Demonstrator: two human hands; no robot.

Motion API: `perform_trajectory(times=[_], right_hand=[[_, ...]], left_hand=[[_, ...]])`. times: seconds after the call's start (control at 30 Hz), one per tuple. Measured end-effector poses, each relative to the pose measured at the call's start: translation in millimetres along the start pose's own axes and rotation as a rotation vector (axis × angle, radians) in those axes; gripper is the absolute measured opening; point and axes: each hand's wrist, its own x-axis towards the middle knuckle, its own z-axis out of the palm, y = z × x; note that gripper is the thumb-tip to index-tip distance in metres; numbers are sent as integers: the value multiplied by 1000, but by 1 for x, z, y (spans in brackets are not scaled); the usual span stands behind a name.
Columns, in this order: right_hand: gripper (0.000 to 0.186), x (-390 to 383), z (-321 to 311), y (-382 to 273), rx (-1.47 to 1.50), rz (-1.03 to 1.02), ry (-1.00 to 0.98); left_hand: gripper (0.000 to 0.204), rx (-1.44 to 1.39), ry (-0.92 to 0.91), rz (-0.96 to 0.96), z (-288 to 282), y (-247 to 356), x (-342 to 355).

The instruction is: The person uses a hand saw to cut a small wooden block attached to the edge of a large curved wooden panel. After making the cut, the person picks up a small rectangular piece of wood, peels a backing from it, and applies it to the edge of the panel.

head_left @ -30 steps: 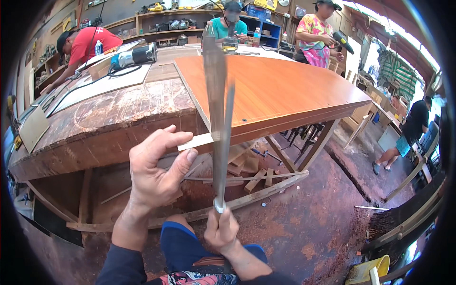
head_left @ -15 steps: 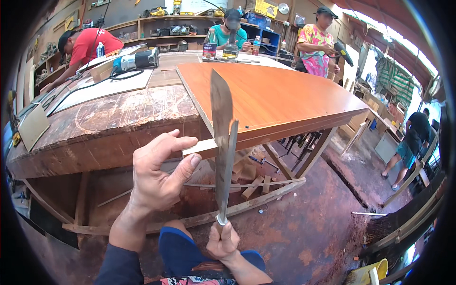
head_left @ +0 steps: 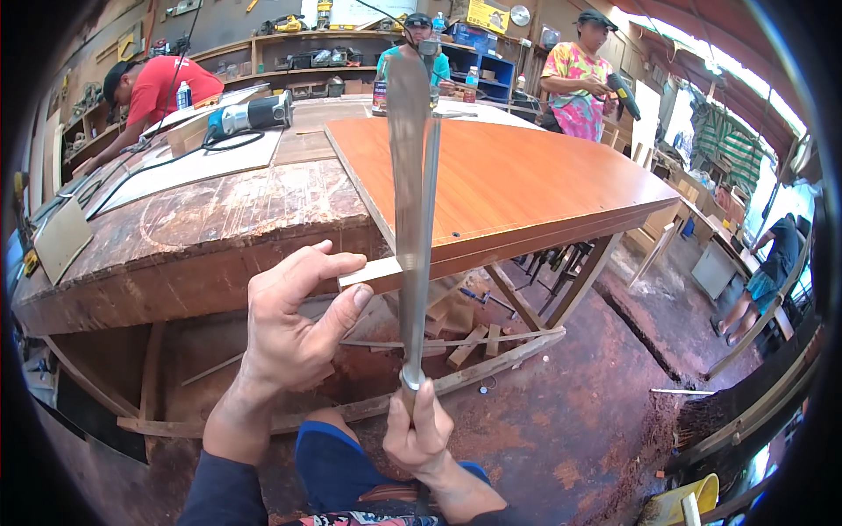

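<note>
Knife (head_left: 410, 193) tip higher than half second ago, blade now blurred: likely mid-stroke. Your right hand (head_left: 419, 431) clenches handle (head_left: 409, 401); your left hand (head_left: 294, 320) pinches wood piece (head_left: 368, 271) before workbench (head_left: 175, 272), right end at blade; contact unclear.

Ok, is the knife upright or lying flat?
Upright: the right hand grips the knife at its lower end, and the blade, somewhat blurred, rises above the hand.
</note>
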Motion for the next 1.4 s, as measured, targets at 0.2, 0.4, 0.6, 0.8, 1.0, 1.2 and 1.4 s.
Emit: perform_trajectory(times=[0.2,0.4,0.6,0.8,1.0,1.2,1.4], right_hand=[[85,-41,6,5,-135,105,-107],[92,-42,10,19,39,18,-37],[81,-2,15,3,-7,94,-73],[86,-4,-9,-2,58,71,-83],[83,-8,-40,-14,68,111,-112],[82,-28,-9,3,96,65,-30],[76,26,-21,-8,32,29,-54]], left_hand=[[22,-16,12,0,-1,-5,-1],[22,10,34,4,-4,-9,7],[20,1,-40,-38,-10,-20,5],[22,-9,-197,-59,-24,-11,12],[24,-65,-256,3,-23,7,15],[26,3,-201,14,-15,2,7],[24,-41,-237,-8,-17,7,6]])
